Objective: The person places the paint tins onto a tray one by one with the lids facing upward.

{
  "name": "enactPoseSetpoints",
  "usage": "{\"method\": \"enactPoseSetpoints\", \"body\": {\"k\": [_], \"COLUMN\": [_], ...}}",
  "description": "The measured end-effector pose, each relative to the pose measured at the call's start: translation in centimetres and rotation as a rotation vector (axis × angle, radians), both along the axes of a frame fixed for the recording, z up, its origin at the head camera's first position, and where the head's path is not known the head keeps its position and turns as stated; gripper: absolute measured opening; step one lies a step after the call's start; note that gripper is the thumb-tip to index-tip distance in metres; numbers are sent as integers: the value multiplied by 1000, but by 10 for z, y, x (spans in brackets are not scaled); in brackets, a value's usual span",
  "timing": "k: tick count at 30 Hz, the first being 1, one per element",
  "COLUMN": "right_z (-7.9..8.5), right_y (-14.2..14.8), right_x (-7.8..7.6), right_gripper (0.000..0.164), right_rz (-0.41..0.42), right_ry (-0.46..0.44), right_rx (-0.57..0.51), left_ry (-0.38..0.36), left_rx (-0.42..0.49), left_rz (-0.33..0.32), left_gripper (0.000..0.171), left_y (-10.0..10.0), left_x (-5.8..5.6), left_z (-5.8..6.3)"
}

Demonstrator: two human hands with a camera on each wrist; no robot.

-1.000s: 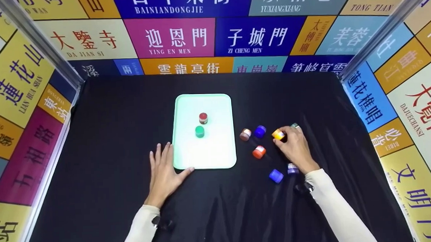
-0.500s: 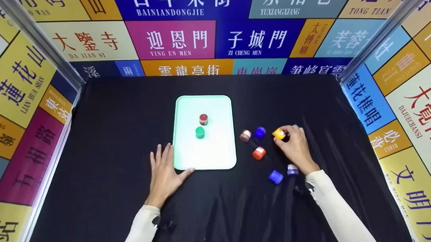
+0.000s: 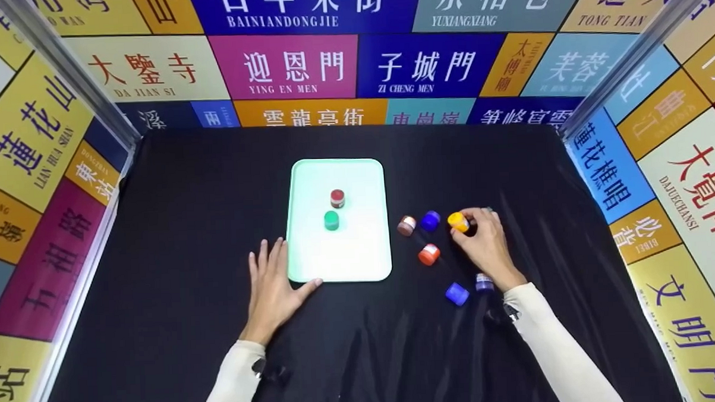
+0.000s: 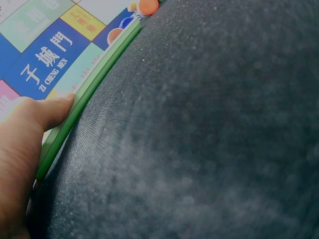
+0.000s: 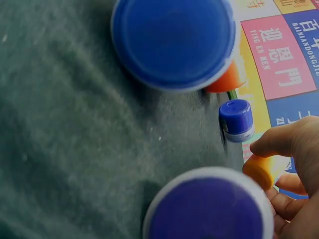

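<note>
Thumb and fingers of my right hand pinch a small yellow paint jar right of the tray; the right wrist view also shows the yellow jar in that grip. My left hand lies at the near left corner of a pale green tray, fingers straight along its side and thumb at its near edge. On the tray are a dark red jar and a green jar. Left of the yellow jar stand a blue jar, a brown jar and an orange-red jar.
Nearer the person are another blue jar and a purple jar, beside the right wrist. A further jar is mostly hidden behind the right hand. Black cloth covers the table, and lettered panels enclose its back and sides.
The right hand has shifted slightly left with the yellow jar, which now shows more of its lid. The left hand and tray stay in place.
</note>
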State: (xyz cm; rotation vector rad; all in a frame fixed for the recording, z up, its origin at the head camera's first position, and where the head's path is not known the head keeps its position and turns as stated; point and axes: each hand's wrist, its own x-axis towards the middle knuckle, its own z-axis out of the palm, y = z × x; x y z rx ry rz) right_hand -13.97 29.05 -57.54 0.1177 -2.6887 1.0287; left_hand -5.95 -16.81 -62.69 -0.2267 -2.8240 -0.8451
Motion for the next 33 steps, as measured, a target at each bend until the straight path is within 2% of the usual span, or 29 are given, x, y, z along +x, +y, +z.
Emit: {"method": "enactPoseSetpoints", "body": {"k": [10, 24, 33], "right_z": [4, -1, -1], "right_y": [-15, -46, -66], "right_x": [2, 5, 5], "right_gripper": [39, 39, 38], "right_rz": [19, 76, 118], "right_ry": [35, 112, 92], "right_rx": [-53, -94, -123], "left_ry": [3, 8, 1], "left_rx": [-11, -3, -9], "left_rz": [0, 0, -1], "left_gripper": [115, 115, 115], "left_y": [-1, 0, 0], "left_x": [0, 0, 0], "left_z": [-1, -2, -1]}}
